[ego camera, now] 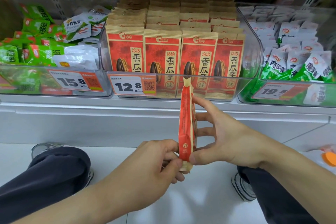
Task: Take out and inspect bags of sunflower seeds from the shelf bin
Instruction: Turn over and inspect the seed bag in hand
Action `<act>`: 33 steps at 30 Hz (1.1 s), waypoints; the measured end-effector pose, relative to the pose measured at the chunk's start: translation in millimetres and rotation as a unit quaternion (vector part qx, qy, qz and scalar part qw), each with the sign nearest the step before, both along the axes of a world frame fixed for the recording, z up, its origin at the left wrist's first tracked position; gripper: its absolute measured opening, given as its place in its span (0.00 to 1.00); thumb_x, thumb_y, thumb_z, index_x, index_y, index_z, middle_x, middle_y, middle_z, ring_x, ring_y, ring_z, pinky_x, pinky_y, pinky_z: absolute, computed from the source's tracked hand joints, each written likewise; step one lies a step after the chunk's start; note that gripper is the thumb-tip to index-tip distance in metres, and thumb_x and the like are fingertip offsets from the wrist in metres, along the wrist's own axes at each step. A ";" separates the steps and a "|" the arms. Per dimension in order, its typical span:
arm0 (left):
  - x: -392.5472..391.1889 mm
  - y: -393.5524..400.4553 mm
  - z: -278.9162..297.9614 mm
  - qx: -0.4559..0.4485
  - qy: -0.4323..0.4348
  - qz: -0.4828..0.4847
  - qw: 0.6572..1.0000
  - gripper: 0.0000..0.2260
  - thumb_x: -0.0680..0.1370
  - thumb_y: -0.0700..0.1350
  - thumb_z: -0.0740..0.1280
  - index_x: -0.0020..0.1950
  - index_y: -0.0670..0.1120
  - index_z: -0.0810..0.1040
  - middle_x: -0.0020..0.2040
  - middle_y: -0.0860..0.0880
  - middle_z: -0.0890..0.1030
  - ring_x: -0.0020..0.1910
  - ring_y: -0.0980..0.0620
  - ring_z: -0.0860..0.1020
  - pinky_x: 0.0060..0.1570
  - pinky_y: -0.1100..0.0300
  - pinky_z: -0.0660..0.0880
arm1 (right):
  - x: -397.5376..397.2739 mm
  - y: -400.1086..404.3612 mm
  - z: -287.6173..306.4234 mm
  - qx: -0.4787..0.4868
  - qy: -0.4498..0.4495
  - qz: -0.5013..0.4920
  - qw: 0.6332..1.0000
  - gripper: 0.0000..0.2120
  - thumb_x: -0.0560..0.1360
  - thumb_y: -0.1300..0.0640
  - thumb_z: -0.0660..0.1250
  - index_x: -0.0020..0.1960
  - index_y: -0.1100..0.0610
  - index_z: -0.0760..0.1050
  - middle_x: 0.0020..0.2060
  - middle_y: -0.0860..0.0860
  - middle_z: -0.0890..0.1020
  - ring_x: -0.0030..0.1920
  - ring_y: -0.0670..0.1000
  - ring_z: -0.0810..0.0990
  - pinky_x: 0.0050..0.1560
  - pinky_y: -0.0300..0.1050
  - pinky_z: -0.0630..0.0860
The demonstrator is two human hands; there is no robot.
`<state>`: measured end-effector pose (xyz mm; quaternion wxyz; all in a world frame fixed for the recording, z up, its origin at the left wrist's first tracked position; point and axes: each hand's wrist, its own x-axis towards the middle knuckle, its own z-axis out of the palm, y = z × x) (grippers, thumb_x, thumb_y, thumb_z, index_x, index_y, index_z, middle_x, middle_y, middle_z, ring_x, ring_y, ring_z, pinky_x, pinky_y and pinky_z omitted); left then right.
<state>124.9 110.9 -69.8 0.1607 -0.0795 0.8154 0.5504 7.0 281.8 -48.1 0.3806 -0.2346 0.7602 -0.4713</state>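
the left hand (160, 162) pinches the bottom sealed edge of a slim red-and-tan paper bag of sunflower seeds (186, 123), thumb and forefinger closed on it. the right hand (221, 136) grips the same bag from its right side, thumb at the lower corner and fingers spread up along its face. the bag stands upright, edge-on to the camera, out in front of the shelf and below the bin. dark trouser knees and grey shoes flank the hands on the white floor (200, 196). behind, the clear plastic shelf bin (254, 71) holds four upright rows of matching red seed bags (161, 56), with a white-and-orange price tag reading 12.8 (131, 85) on its front. clear bins of green and white snack packets sit to either side
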 end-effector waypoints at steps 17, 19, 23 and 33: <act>-13.7 -20.0 -0.3 0.082 0.058 0.178 0.979 0.10 0.85 0.39 0.57 0.56 0.44 0.77 0.42 0.41 0.85 0.37 0.50 0.83 0.37 0.58 0.79 | 0.9 -8.3 -4.1 0.007 0.046 -0.135 0.990 0.11 0.79 0.50 0.68 0.56 0.56 0.81 0.44 0.53 0.86 0.41 0.52 0.84 0.42 0.50 0.82; -13.9 -19.4 -0.5 0.074 0.065 0.181 0.979 0.09 0.85 0.40 0.57 0.56 0.47 0.77 0.42 0.45 0.86 0.38 0.51 0.84 0.40 0.56 0.79 | 1.9 -9.2 -3.2 -0.028 0.044 -0.142 0.988 0.10 0.78 0.51 0.68 0.49 0.58 0.81 0.41 0.57 0.86 0.38 0.50 0.82 0.41 0.47 0.81; -14.8 -18.0 -4.7 0.043 0.122 0.221 0.967 0.16 0.83 0.42 0.62 0.66 0.59 0.69 0.48 0.55 0.84 0.43 0.50 0.85 0.45 0.48 0.82 | 3.1 -9.7 -3.9 -0.055 0.039 -0.141 0.988 0.10 0.77 0.53 0.71 0.44 0.61 0.79 0.38 0.60 0.85 0.34 0.51 0.82 0.40 0.49 0.81; -9.6 -3.5 6.5 0.105 0.115 0.122 0.980 0.16 0.71 0.69 0.64 0.58 0.80 0.71 0.49 0.62 0.84 0.51 0.55 0.84 0.53 0.59 0.80 | 20.5 -17.2 -10.6 -0.172 -0.015 -0.130 0.976 0.10 0.73 0.49 0.71 0.48 0.56 0.82 0.43 0.60 0.85 0.42 0.58 0.85 0.41 0.55 0.84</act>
